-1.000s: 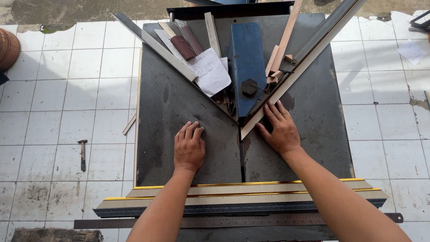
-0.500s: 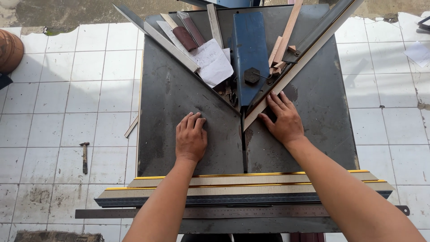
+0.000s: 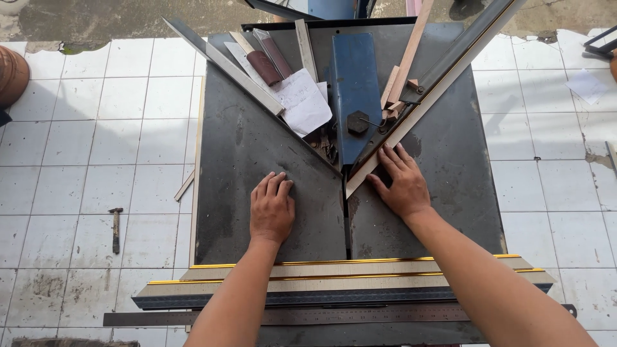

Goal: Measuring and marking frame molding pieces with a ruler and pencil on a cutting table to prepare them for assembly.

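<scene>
The right hand [image 3: 402,186] lies flat, fingers spread, on the low end of the long moulding strip [image 3: 437,87], which runs diagonally up-right away from it, while the left hand [image 3: 272,209] rests open on the table [image 3: 244,160], empty.

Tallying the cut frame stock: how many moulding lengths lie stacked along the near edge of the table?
2. One moulding length lies nearer the hands; the second moulding length lies just below it, above the steel ruler. Others underneath could be hidden.

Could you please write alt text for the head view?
Seen from above, a left hand rests flat on a dark metal saw table while the right hand presses a gold-edged frame moulding against its angled fence; a hammer lies on the tiles.
</scene>
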